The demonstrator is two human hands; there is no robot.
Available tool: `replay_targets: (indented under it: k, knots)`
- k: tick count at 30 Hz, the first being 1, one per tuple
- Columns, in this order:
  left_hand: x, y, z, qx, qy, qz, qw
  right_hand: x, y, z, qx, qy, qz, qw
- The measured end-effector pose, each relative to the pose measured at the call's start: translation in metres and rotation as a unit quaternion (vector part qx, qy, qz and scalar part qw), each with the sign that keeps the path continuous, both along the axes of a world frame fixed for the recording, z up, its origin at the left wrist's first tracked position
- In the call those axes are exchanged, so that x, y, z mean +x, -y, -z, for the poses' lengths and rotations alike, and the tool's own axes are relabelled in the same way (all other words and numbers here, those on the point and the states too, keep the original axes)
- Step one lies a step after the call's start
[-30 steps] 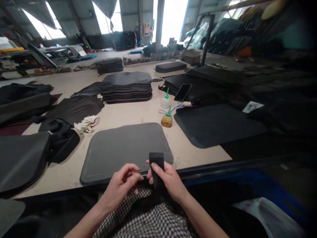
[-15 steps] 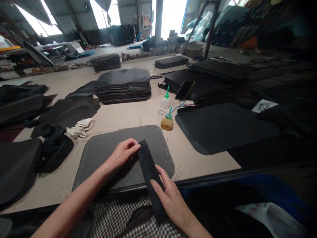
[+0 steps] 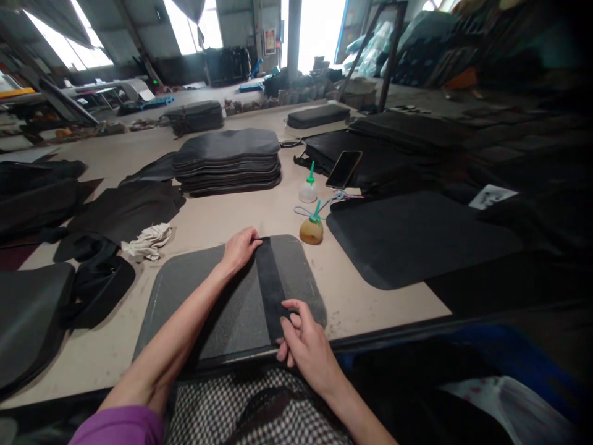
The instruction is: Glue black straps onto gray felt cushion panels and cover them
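Observation:
A flat black fabric-like strip (image 3: pixel 270 284) lies lengthwise across a dark grey panel with rounded corners (image 3: pixel 208 303), which rests at the near edge of the table. My left hand (image 3: pixel 241 250) pinches the strip's far end at the panel's far edge. Down at the near end, my right hand (image 3: pixel 308 346) has its fingers curled at the strip's right side, thumb and fingertips against it. Just beyond the panel stand two squeeze bottles with green nozzles: one with amber liquid (image 3: pixel 311 231), the other whitish (image 3: pixel 307 190).
A stack of black panels (image 3: pixel 229 164) stands farther back. To the right lie a large black sheet (image 3: pixel 417 238) and a phone (image 3: pixel 344 169) on dark material. On the left are a crumpled pale cloth (image 3: pixel 148 241), a black fabric bundle (image 3: pixel 99 287) and more dark panels (image 3: pixel 30 321).
The strip has gone from being held up at a slant to lying flat on the panel. My left hand moved away from me to the far edge; my right hand shifted slightly, its fingers curling more.

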State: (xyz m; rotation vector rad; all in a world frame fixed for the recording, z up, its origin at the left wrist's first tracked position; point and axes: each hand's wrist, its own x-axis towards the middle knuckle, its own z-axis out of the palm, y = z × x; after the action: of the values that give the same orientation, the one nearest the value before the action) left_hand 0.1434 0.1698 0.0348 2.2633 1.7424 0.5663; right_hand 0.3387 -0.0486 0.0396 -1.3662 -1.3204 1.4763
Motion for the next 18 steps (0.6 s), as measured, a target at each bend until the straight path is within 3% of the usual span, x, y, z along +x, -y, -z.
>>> replay_targets:
  k: [14, 18]
  knots:
    - [0.0024, -0.0007, 0.0019, 0.017, -0.044, 0.009, 0.999, 0.0047, -0.0038, 0.0047, 0.003, 0.006, -0.006, 1.000]
    - [0.0063, 0.0012, 0.0053, 0.059, -0.083, 0.034, 0.994, 0.0044, -0.0041, 0.0048, 0.009, 0.014, -0.020, 1.000]
